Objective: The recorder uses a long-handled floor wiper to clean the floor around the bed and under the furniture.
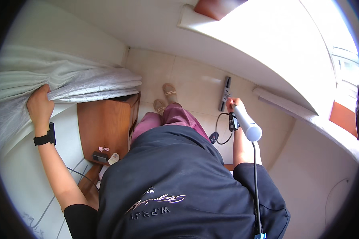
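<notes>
At the far left, my left hand grips a gathered fold of a pale grey-white curtain. The cloth bunches at my fingers and drapes over the edge of a brown wooden bedside cabinet. On the right, my right hand is closed around the light grey handle of a long-handled floor cleaning tool. Its rounded top end points up towards me. The wide grey head of the tool is down by the tiled floor; whether it touches the tiles I cannot tell.
A dark box-shaped device, a pink bow and a white cup stand on the cabinet. My sandalled feet are on the beige tiles. A bright window sill runs along the right. A black cable hangs by my right arm.
</notes>
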A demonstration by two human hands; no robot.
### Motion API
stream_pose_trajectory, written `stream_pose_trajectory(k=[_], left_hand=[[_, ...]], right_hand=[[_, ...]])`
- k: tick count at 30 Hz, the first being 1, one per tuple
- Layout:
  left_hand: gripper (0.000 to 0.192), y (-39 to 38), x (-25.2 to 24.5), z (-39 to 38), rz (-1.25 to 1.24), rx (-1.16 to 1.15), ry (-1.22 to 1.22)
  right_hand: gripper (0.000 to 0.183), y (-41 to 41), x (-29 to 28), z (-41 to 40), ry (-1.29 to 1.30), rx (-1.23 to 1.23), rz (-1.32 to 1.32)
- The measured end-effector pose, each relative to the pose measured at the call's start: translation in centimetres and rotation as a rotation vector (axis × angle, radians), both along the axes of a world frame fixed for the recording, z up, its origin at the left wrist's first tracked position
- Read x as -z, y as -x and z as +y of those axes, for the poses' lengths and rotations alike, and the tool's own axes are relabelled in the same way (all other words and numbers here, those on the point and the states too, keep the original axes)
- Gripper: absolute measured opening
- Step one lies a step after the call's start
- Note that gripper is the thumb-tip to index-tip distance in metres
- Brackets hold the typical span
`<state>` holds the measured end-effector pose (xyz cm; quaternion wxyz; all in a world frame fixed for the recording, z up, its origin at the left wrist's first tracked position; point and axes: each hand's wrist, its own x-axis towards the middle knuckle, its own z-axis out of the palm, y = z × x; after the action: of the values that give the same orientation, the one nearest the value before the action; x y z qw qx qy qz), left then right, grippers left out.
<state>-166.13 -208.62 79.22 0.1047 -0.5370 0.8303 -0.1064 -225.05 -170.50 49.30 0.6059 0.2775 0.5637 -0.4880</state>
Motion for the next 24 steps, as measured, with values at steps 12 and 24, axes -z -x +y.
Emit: stream_pose_trajectory(k=[12, 24], left_hand=[[0.022, -1.5, 1.0, -0.6, 0.086, 0.143, -0.05], [0.013, -5.9, -0.5, -1.8, 0.24, 0.491, -0.002]], right_hand=[[0.012, -19.5, -3.4, -12.2, -0.201, -0.159, -0.094], [0.009, -36.4, 0.7, -26.6, 0.045, -0.652, -0.16]])
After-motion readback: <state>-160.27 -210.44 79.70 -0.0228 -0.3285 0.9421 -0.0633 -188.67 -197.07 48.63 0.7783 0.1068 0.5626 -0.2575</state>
